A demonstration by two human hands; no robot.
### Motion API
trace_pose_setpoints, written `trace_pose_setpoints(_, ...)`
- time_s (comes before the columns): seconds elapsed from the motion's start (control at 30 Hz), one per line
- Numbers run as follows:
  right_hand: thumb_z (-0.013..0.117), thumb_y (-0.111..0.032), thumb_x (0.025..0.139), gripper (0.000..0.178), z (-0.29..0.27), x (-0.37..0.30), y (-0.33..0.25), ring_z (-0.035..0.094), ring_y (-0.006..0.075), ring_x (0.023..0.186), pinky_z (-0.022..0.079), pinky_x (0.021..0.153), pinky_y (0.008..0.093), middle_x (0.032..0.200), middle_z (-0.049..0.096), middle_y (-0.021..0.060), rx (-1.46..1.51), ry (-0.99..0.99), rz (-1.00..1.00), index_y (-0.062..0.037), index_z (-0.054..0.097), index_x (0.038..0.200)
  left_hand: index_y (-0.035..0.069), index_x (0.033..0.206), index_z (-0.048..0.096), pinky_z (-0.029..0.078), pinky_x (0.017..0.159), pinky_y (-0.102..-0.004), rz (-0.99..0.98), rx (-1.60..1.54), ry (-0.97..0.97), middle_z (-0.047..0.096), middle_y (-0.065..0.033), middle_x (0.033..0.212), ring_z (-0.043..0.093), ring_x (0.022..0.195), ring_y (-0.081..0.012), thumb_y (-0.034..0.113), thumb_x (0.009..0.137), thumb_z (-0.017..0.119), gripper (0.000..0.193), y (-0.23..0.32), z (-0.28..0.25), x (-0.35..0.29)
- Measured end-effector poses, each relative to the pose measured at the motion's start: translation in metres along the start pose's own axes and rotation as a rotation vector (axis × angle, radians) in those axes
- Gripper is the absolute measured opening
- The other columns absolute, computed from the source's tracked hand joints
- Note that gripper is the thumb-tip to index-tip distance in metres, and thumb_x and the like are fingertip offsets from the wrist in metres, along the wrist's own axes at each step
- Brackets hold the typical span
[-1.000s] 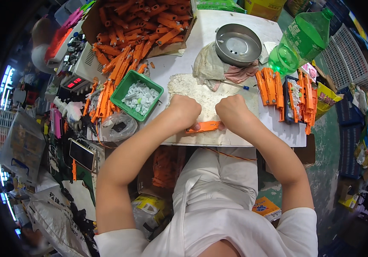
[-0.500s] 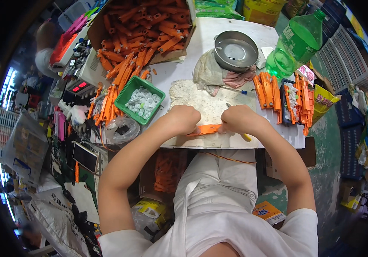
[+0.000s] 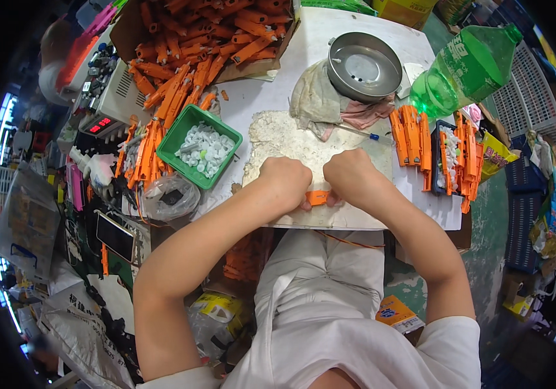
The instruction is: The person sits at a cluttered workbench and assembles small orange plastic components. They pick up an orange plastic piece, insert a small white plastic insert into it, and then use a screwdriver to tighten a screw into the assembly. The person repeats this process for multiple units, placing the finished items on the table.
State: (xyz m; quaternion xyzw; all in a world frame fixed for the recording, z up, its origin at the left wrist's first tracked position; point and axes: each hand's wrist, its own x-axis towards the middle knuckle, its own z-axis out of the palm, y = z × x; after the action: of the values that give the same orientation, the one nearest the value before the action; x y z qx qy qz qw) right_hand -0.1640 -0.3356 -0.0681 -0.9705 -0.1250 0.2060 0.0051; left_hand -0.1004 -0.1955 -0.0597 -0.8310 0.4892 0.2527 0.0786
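Observation:
Between my closed hands, low on the worn white work board (image 3: 270,139), is an orange plastic part (image 3: 317,197). My left hand (image 3: 286,181) grips its left end, and my right hand (image 3: 352,175) pinches the right end. Only the middle of the part shows, since fists and fingers cover both ends. Left of my left hand stands a green tray (image 3: 236,150) of small white plastic pieces (image 3: 205,149). To the right of my right hand, several finished-looking orange parts (image 3: 411,136) lie in a row beside a dark tray (image 3: 444,159) holding more white pieces.
A box of orange parts (image 3: 226,39) spills onto the table at the back left. Behind the board, a round metal bowl (image 3: 365,68) rests on a rag (image 3: 313,97), near a thin blue-tipped tool (image 3: 373,137). A green bottle (image 3: 466,68) leans at the back right.
My hands have come closer together, and less of the orange part shows between them. The pointed, yellow-handled tool beside my right hand is now out of sight. The whole view has shifted slightly.

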Motion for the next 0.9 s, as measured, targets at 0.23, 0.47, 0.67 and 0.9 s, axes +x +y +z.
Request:
trace_pose_setpoints(0.23, 0.08, -0.037, 0.059, 0.037, -0.002, -0.009, 0.007, 0.067, 0.0284, 0.073, 0.051, 0.061, 0.0376, 0.073, 0.067, 0.0122, 0.078, 0.033, -0.003, -0.0048, 0.07, 0.072, 0.003, 0.068, 0.069, 0.049, 0.059, -0.0407, -0.036, -0.089, 0.064, 0.064, -0.0138, 0.065, 0.065, 0.066, -0.0305, 0.054, 0.062, 0.075, 0.051, -0.011, 0.0, -0.009)
trace_pose_setpoints(0.47, 0.072, -0.045, 0.068, 0.039, 0.015, -0.037, 0.017, 0.064, 0.0292, 0.066, 0.046, 0.059, 0.0402, 0.061, 0.062, 0.0115, 0.178, 0.123, 0.196, -0.0066, 0.067, 0.068, 0.006, 0.065, 0.07, 0.048, 0.06, -0.0418, -0.142, -0.302, 0.159, 0.063, -0.0149, 0.062, 0.064, 0.066, -0.031, 0.054, 0.07, 0.069, 0.048, -0.029, 0.007, -0.04)
trace_pose_setpoints(0.67, 0.073, -0.043, 0.067, 0.037, 0.021, -0.032, 0.017, 0.064, 0.0288, 0.066, 0.046, 0.059, 0.0409, 0.062, 0.063, 0.0101, 0.172, 0.114, 0.159, -0.0072, 0.068, 0.067, 0.002, 0.066, 0.068, 0.048, 0.061, -0.0428, -0.117, -0.135, 0.232, 0.063, -0.0162, 0.065, 0.065, 0.067, -0.0315, 0.053, 0.074, 0.066, 0.051, -0.032, 0.031, -0.042)
trace_pose_setpoints(0.9, 0.076, -0.042, 0.061, 0.037, 0.002, -0.018, 0.023, 0.065, 0.0288, 0.067, 0.047, 0.059, 0.0397, 0.064, 0.064, 0.0111, 0.166, -0.048, 0.075, -0.0066, 0.071, 0.072, 0.004, 0.067, 0.068, 0.049, 0.06, -0.0424, -0.084, -0.177, 0.118, 0.064, -0.0156, 0.067, 0.065, 0.068, -0.0318, 0.051, 0.078, 0.063, 0.048, -0.035, 0.03, -0.039)
